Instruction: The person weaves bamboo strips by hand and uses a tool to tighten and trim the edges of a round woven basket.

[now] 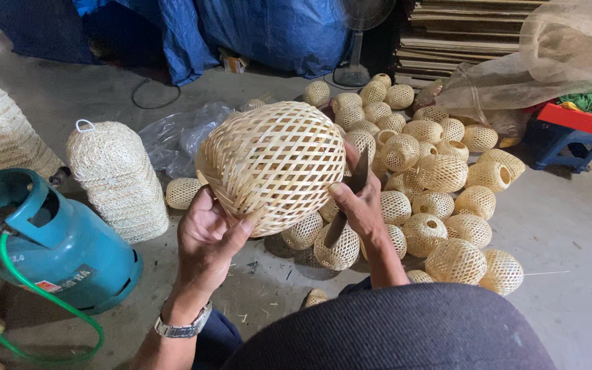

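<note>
A large round woven bamboo ball [272,161] with an open lattice is held up in front of me. My left hand [207,236], with a metal wristwatch, cups its lower left side. My right hand [359,205] presses against its right side and grips a dark knife [347,202], whose blade lies along the ball's edge and whose handle points down. Behind the right hand a heap of several smaller woven bamboo balls [440,205] lies on the floor.
A teal gas cylinder [56,240] with a green hose [29,288] stands at the left. Stacked woven shades [118,178] stand beside it. Blue tarpaulin [241,31], a fan base [354,72], stacked boards [460,34], a red-topped blue stool [570,133] and clear plastic sheeting [179,137] lie beyond.
</note>
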